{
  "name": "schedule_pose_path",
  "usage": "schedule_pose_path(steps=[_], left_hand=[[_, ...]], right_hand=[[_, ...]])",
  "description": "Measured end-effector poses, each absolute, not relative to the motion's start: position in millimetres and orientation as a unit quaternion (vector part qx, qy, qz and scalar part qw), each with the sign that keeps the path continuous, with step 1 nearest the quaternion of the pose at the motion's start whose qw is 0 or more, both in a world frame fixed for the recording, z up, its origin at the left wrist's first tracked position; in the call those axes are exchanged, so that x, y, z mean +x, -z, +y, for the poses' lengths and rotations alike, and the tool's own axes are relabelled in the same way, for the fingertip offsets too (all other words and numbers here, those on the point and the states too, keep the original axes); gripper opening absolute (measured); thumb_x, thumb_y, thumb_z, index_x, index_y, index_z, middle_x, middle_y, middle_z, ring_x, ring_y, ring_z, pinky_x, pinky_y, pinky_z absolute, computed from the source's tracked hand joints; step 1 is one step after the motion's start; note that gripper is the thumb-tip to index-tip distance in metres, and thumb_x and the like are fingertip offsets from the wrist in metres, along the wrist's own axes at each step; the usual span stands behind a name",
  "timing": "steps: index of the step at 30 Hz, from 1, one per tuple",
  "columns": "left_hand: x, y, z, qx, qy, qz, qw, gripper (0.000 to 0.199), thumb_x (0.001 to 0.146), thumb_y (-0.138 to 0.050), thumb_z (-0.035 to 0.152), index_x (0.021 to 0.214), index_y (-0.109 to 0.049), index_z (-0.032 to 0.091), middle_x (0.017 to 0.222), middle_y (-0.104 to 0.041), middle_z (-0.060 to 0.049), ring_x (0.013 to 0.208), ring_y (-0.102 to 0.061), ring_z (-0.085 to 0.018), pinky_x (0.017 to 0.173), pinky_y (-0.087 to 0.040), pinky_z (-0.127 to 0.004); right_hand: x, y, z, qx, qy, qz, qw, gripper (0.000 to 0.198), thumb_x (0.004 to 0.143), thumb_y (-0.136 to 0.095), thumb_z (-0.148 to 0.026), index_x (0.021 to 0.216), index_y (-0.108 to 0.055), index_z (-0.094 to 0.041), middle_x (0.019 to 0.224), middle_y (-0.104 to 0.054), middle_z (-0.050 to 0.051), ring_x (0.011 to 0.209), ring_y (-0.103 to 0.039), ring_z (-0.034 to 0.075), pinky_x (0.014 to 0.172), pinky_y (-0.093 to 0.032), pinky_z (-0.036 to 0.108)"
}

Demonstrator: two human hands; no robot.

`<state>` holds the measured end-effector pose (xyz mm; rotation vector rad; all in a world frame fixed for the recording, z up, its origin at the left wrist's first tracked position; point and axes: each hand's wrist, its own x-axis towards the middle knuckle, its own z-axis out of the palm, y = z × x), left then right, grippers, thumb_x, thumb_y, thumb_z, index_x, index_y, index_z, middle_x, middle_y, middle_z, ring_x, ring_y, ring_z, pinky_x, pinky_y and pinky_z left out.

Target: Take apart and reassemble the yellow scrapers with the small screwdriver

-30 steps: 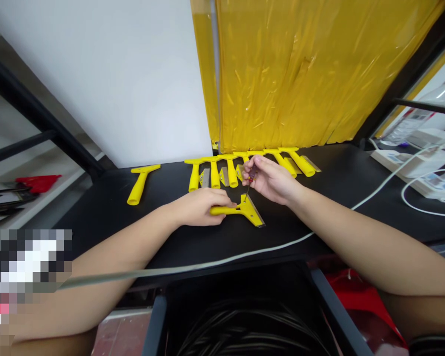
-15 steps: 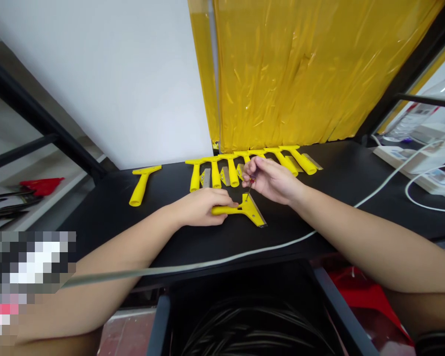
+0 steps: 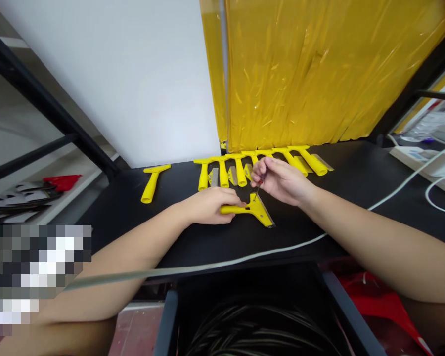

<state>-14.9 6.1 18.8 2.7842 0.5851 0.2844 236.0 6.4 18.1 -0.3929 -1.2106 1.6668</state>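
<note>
Two bare hands are apart, with a yellow scraper [image 3: 260, 212] on the black tabletop [image 3: 300, 232] between them. The left hand [image 3: 215, 204] grips the scraper's handle; the right hand [image 3: 284, 182], beyond the scraper's blade end, pinches a thin screwdriver [image 3: 261, 183] slanting down to its head. Beyond the scraper lies a row of yellow handles [image 3: 224, 174]; on its near side runs a white cable [image 3: 252, 255].
</note>
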Motion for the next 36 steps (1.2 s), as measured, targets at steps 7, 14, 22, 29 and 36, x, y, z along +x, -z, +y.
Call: schedule_pose_path(steps=[7,14,22,29,36], left_hand=[[-15.2,-18.0,6.2,0.963,-0.093,0.203,0.151,0.041,0.089,-0.068,0.014,0.130,-0.073,0.020,0.109,-0.074,-0.008,0.101,-0.071,-0.021,0.089,-0.055,-0.030],[-16.0,-17.8,6.4,0.963,-0.093,0.203,0.149,0.041,0.089,-0.068,0.015,0.130,-0.073,0.020,0.109,-0.074,-0.007,0.100,-0.071,-0.020,0.089,-0.056,-0.029],[-16.6,-19.6,4.9,0.965,-0.087,0.208,0.133,0.039,0.091,-0.066,0.016,0.129,-0.073,0.021,0.111,-0.074,-0.007,0.100,-0.071,-0.020,0.087,-0.055,-0.027],[-18.0,-20.5,4.9,0.966,-0.082,0.211,0.127,0.038,0.092,-0.065,0.018,0.130,-0.073,0.021,0.109,-0.074,-0.007,0.101,-0.071,-0.021,0.090,-0.055,-0.031],[-17.8,-18.4,5.0,0.967,-0.087,0.208,0.123,0.039,0.092,-0.065,0.017,0.130,-0.072,0.021,0.113,-0.074,-0.008,0.104,-0.071,-0.022,0.090,-0.056,-0.031]], right_hand=[[232.7,-21.5,-1.2,-0.160,-0.706,-0.472,0.503,0.026,0.097,-0.074,-0.044,0.098,-0.055,-0.027,0.067,-0.041,-0.008,0.058,-0.037,0.012,0.068,-0.046,0.029],[234.0,-19.2,2.4,-0.177,-0.683,-0.502,0.500,0.026,0.094,-0.076,-0.039,0.089,-0.057,-0.022,0.090,-0.060,0.002,0.083,-0.057,0.017,0.076,-0.050,0.032],[236.6,-22.5,-2.6,-0.151,-0.711,-0.510,0.460,0.025,0.100,-0.069,-0.047,0.099,-0.055,-0.026,0.065,-0.038,-0.008,0.058,-0.036,0.012,0.069,-0.045,0.029],[235.6,-18.8,2.4,-0.165,-0.681,-0.541,0.465,0.033,0.096,-0.074,-0.047,0.082,-0.062,-0.020,0.082,-0.058,0.001,0.078,-0.056,0.016,0.076,-0.051,0.033],[235.0,-20.1,-1.7,-0.147,-0.703,-0.523,0.459,0.025,0.099,-0.071,-0.046,0.099,-0.057,-0.026,0.066,-0.040,-0.008,0.059,-0.038,0.012,0.071,-0.046,0.029]])
